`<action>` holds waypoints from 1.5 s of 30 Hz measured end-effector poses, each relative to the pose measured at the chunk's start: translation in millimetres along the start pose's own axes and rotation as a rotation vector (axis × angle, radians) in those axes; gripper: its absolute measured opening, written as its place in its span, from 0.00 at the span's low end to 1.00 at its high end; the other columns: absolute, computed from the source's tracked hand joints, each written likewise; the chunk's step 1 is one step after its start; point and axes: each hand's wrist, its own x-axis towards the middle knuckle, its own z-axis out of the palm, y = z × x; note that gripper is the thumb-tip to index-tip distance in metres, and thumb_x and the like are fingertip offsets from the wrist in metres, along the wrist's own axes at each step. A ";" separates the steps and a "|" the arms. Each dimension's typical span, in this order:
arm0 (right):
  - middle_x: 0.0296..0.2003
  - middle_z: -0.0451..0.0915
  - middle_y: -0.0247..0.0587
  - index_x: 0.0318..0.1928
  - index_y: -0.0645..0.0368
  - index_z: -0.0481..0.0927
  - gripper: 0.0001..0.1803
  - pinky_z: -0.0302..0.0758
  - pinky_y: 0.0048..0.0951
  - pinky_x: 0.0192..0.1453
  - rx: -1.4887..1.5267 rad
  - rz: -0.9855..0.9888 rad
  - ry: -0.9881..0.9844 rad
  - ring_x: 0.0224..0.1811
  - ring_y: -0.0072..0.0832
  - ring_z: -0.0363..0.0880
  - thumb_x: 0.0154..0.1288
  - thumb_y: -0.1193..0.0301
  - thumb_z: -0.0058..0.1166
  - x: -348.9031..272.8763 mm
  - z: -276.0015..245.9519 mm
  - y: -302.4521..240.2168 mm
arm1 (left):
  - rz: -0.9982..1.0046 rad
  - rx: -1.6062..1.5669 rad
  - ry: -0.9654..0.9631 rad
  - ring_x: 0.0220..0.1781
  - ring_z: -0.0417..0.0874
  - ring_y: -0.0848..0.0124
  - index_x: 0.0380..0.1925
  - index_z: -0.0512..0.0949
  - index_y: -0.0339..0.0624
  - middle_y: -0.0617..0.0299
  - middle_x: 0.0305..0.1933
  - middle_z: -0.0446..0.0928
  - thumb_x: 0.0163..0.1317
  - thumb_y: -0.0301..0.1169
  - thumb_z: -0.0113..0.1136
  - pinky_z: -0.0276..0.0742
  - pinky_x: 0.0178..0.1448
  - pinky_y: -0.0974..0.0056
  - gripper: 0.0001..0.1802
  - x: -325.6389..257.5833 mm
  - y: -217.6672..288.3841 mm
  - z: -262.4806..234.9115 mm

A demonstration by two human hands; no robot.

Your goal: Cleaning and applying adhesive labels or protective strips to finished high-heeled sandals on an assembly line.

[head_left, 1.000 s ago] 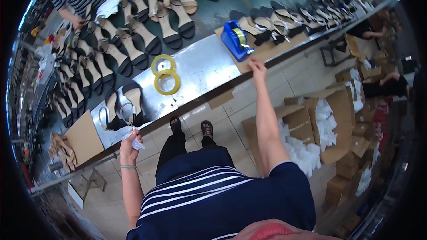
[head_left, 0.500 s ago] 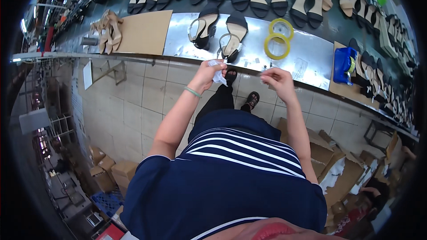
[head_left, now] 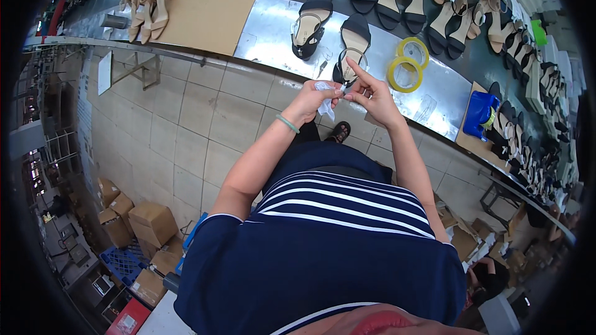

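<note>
1. The left hand [head_left: 308,99] is seen just above the centre of the frame, its fingers curled together and clamped on a crumpled white cloth [head_left: 325,105], part of which hangs below the fist.
2. The right hand [head_left: 371,94] is held just beside it, touching the same cloth at its upper edge; thumb and middle fingers are pinched together on a small part that cannot be made out, while the index finger is stretched straight toward the upper left.
3. Both hands are held in the air in front of the edge of the metal workbench [head_left: 273,25], which runs across the upper part of the frame.
4. A green bracelet [head_left: 287,123] is worn on the left wrist.
5. A pair of black sandals [head_left: 308,25] is laid on the bench directly above the hands; the heel of the right-hand sandal is partly hidden by the fingers.
6. Two rolls of yellow tape [head_left: 406,66] are laid overlapping on the bench, near the right hand, to its upper right.
7. A blue tape dispenser [head_left: 477,114] is placed further right on a cardboard piece.
8. A brown cardboard sheet [head_left: 208,15] is laid at the upper left, with tan sandals [head_left: 149,7] at its left edge.
</note>
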 end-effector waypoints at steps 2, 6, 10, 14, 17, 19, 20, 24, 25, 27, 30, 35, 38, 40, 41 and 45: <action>0.19 0.67 0.26 0.68 0.44 0.58 0.43 0.64 0.19 0.30 0.018 -0.010 0.002 0.22 0.14 0.60 0.52 0.82 0.59 1.6 2.4 2.6 | -0.012 -0.014 -0.017 0.25 0.77 0.73 0.38 0.75 0.30 0.58 0.28 0.77 0.57 0.23 0.60 0.73 0.30 0.71 0.10 1.2 -0.5 -1.8; 0.21 0.70 0.24 0.69 0.45 0.57 0.44 0.58 0.15 0.27 -0.012 -0.007 0.019 0.23 0.10 0.62 0.53 0.79 0.61 3.7 5.9 3.3 | -0.027 -0.011 -0.041 0.25 0.77 0.73 0.39 0.75 0.28 0.58 0.27 0.77 0.56 0.22 0.60 0.74 0.31 0.71 0.10 3.0 3.8 -4.9; 0.19 0.68 0.28 0.68 0.46 0.59 0.42 0.65 0.20 0.29 -0.041 0.008 0.100 0.21 0.16 0.62 0.52 0.82 0.60 8.6 10.7 9.0 | -0.032 0.002 -0.048 0.26 0.78 0.73 0.40 0.76 0.27 0.58 0.27 0.77 0.56 0.22 0.61 0.75 0.31 0.71 0.12 2.1 7.0 -5.1; 0.18 0.67 0.28 0.68 0.46 0.59 0.43 0.65 0.19 0.28 -0.029 0.030 0.138 0.21 0.15 0.62 0.52 0.82 0.60 9.6 12.8 13.6 | -0.040 -0.017 -0.062 0.25 0.78 0.73 0.40 0.76 0.26 0.57 0.27 0.77 0.55 0.22 0.61 0.75 0.31 0.71 0.13 4.1 5.7 -6.4; 0.18 0.67 0.27 0.68 0.46 0.60 0.43 0.65 0.18 0.28 -0.025 0.045 0.143 0.21 0.14 0.62 0.52 0.82 0.60 10.1 13.0 13.5 | -0.042 -0.027 -0.057 0.25 0.78 0.73 0.39 0.76 0.26 0.57 0.26 0.78 0.55 0.21 0.60 0.75 0.31 0.70 0.12 4.5 5.4 -6.2; 0.18 0.67 0.27 0.68 0.46 0.60 0.43 0.65 0.18 0.28 -0.027 0.057 0.140 0.21 0.14 0.61 0.52 0.82 0.60 9.7 12.8 12.4 | -0.046 -0.041 -0.068 0.25 0.78 0.72 0.39 0.76 0.26 0.57 0.27 0.78 0.55 0.21 0.60 0.75 0.31 0.70 0.12 6.1 4.1 -7.5; 0.18 0.67 0.27 0.68 0.46 0.60 0.43 0.65 0.18 0.28 -0.031 0.063 0.138 0.21 0.14 0.61 0.52 0.82 0.60 9.4 12.5 11.9 | -0.048 -0.039 -0.071 0.25 0.78 0.73 0.39 0.76 0.26 0.57 0.27 0.78 0.55 0.21 0.61 0.75 0.31 0.71 0.12 5.7 3.8 -7.5; 0.18 0.67 0.27 0.68 0.45 0.60 0.43 0.65 0.18 0.28 -0.034 0.083 0.129 0.21 0.14 0.62 0.52 0.82 0.60 9.9 11.1 10.9 | -0.049 -0.029 -0.082 0.26 0.78 0.73 0.40 0.76 0.26 0.58 0.27 0.77 0.55 0.22 0.62 0.75 0.32 0.71 0.13 4.8 5.1 -7.5; 0.18 0.67 0.27 0.68 0.44 0.60 0.43 0.65 0.18 0.28 -0.036 0.085 0.136 0.21 0.14 0.62 0.52 0.82 0.60 9.9 11.0 11.3 | -0.049 -0.029 -0.083 0.26 0.78 0.73 0.40 0.76 0.26 0.58 0.27 0.77 0.55 0.22 0.62 0.75 0.32 0.71 0.13 4.9 5.0 -7.6; 0.18 0.67 0.27 0.68 0.44 0.60 0.43 0.65 0.18 0.28 -0.040 0.090 0.148 0.21 0.14 0.62 0.52 0.82 0.60 10.1 11.2 13.1 | -0.055 -0.036 -0.075 0.26 0.78 0.72 0.39 0.76 0.27 0.57 0.27 0.78 0.55 0.22 0.61 0.76 0.32 0.70 0.12 4.9 5.8 -6.0; 0.18 0.67 0.28 0.67 0.44 0.60 0.42 0.65 0.18 0.28 -0.031 0.085 0.156 0.20 0.15 0.62 0.52 0.82 0.60 9.4 12.9 18.8 | -0.055 -0.040 -0.082 0.26 0.79 0.72 0.39 0.76 0.27 0.57 0.27 0.78 0.55 0.22 0.61 0.77 0.33 0.70 0.12 5.6 4.3 -6.5; 0.17 0.67 0.27 0.67 0.45 0.61 0.42 0.65 0.18 0.27 -0.071 0.110 0.192 0.20 0.14 0.62 0.51 0.81 0.62 9.2 15.8 22.9 | -0.054 -0.049 -0.098 0.28 0.80 0.72 0.40 0.76 0.27 0.56 0.28 0.78 0.55 0.23 0.61 0.77 0.34 0.70 0.13 5.4 2.3 -8.7; 0.17 0.68 0.27 0.67 0.47 0.61 0.43 0.65 0.17 0.27 -0.031 0.189 0.230 0.19 0.13 0.63 0.50 0.80 0.63 8.6 17.6 22.8 | -0.050 -0.025 -0.111 0.29 0.80 0.72 0.41 0.76 0.27 0.56 0.30 0.79 0.56 0.23 0.61 0.77 0.35 0.70 0.13 3.1 6.1 -8.0; 0.16 0.70 0.28 0.67 0.49 0.60 0.43 0.66 0.17 0.27 0.007 0.242 0.246 0.18 0.13 0.65 0.50 0.78 0.64 9.1 18.1 27.4 | -0.041 -0.032 -0.131 0.28 0.81 0.71 0.40 0.77 0.28 0.56 0.29 0.79 0.55 0.23 0.61 0.78 0.35 0.70 0.12 1.5 9.5 -7.4; 0.15 0.70 0.28 0.67 0.49 0.60 0.44 0.66 0.17 0.28 0.019 0.266 0.251 0.18 0.13 0.66 0.49 0.78 0.65 9.8 16.8 30.2 | -0.048 -0.049 -0.129 0.29 0.81 0.72 0.40 0.77 0.28 0.56 0.29 0.79 0.55 0.23 0.61 0.78 0.35 0.70 0.12 -1.0 12.2 -6.6; 0.16 0.73 0.29 0.69 0.53 0.55 0.45 0.67 0.16 0.28 -0.059 0.328 0.227 0.19 0.12 0.68 0.52 0.78 0.64 10.6 16.4 18.2 | -0.027 -0.015 -0.090 0.29 0.80 0.72 0.40 0.77 0.28 0.56 0.30 0.79 0.56 0.22 0.60 0.78 0.34 0.69 0.12 -5.2 14.6 -2.3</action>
